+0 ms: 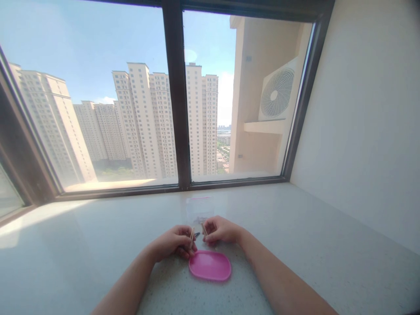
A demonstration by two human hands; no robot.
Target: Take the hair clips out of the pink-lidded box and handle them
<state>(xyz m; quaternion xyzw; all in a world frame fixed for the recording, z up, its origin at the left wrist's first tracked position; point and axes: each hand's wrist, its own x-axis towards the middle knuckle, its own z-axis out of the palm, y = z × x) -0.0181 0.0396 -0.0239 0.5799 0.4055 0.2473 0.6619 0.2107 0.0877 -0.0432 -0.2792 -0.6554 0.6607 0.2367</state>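
Fingers, left hand (179, 241): pinched on a slim pale piece (192, 238), just beyond the far left corner of the pink tray (210, 267); contact between fingertips and tray rim cannot be told.

Fingers, right hand (220, 230): drawn together on a second pale piece (204, 229), beyond the right half of the tray and a little apart from its rim.

Small dark piece (197, 235): beyond the tray's left part, in the gap between the hands, close against the first pale piece; whether joined to it or merely pinched beside it, cannot be told.

Governing relation, as judged: the gap between the two pale pieces. First piece stands near upright, long axis pointing down toward the tray's left corner; second leans, its upper end toward the left hand. From the left fingers the dark piece lies just to the right; from the right fingers, to the left and across the gap. Left hand nearer, both to it and to the tray.

Clear bag (200, 205), pink strip along its top, dark contents too small to identify: beyond the tray, behind the hands.

Pale speckled surface (170, 291): beneath the tray.
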